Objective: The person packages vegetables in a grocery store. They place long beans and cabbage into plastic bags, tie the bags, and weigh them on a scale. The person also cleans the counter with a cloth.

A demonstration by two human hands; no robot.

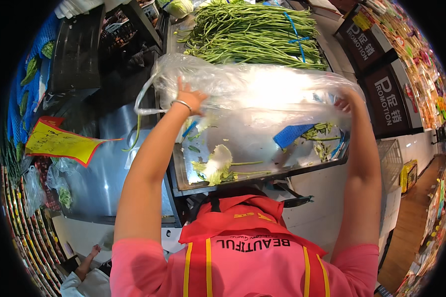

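A large clear plastic sheet or bag (245, 85) lies across the middle of a metal display tray (241, 137). My left hand (189, 98), a bangle at its wrist, rests spread on the plastic's left part with fingers apart. At the plastic's right end is my right hand (345, 100), its fingers bent and partly under or behind the film; its grip is unclear. Beyond the plastic lie long green beans (252, 37) with blue ties (299, 39). Nearer me, the tray holds a loose cabbage-like leaf (219, 163), blue mesh (291, 134) and bean scraps (321, 130).
To the left are a lower metal surface (96, 185), a yellow sign with writing (59, 143) and a black stand (76, 48). Promotion boxes (388, 96) stand right. Another person's arm (85, 265) shows at lower left. The tray's front edge (260, 180) is close to my body.
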